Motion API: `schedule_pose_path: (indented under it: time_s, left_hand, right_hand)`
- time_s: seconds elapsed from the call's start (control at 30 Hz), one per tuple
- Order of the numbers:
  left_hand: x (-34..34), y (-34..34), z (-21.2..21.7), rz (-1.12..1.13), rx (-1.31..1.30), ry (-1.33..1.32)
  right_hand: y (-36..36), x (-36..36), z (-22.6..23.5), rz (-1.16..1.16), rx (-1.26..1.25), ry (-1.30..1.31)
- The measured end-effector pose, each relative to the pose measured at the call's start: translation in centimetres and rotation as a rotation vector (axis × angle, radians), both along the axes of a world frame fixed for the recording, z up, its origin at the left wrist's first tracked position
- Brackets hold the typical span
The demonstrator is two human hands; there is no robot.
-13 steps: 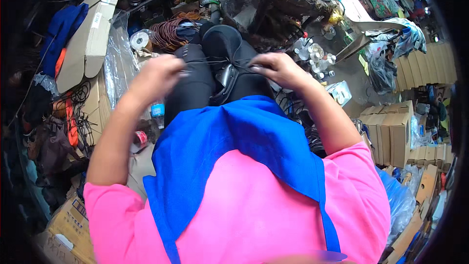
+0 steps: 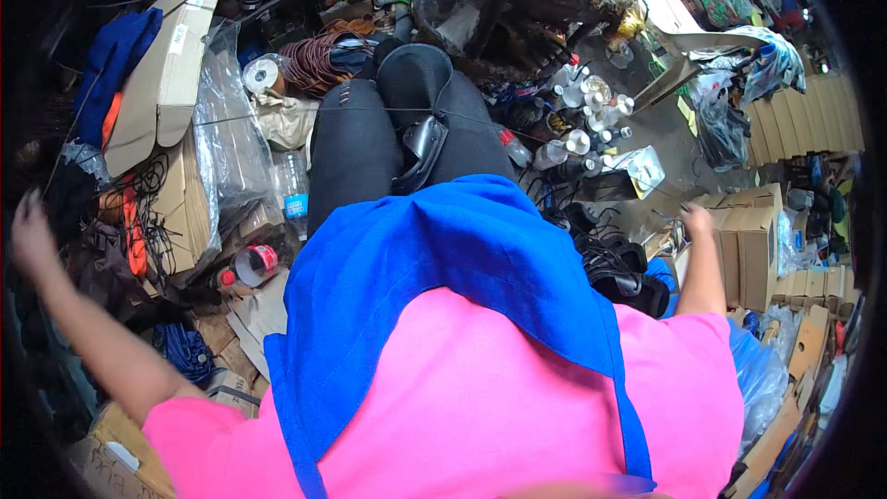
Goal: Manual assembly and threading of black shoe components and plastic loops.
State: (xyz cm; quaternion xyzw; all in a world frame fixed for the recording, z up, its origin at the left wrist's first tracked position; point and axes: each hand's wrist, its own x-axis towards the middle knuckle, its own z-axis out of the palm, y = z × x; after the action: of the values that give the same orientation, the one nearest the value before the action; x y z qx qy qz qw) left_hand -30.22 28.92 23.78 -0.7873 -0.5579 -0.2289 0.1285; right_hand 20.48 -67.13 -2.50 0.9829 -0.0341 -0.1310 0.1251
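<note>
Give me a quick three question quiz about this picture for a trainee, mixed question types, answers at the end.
1. True or false: the left hand rests on the black object in the lap.
2. The right hand is nearest to: A) cardboard boxes, B) coil of brown cord, C) plastic bottle.
3. What colour is the apron over the pink shirt?

Key: 1 false, both hands are spread wide apart; 2 A; 3 blue.

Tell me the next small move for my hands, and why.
Probably draw both hands a little closer together. The left hand and right hand are spread wide apart, a thin cord runs taut between them across the lap, and the black part sits under it.
</note>
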Motion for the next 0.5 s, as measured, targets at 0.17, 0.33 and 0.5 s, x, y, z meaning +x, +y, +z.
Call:
schedule_pose_path:
  time_s: [0.17, 0.33, 0.5]
  left_hand:
    - [20.2, -20.0, -16.1, -1.034, -0.596, -0.208]
    - [26.9, -30.2, -21.0, -1.305, -0.756, -0.112]
    - [27.7, -29.1, -21.3, -1.212, -0.841, -0.054]
  right_hand:
    - [26.6, -4.1, -0.2, 0.37, 0.896, 0.192]
    - [41.8, -9.2, 2.9, 0.668, 1.298, 0.439]
    - [44.4, -9.0, 4.2, 0.782, 0.963, 0.324]
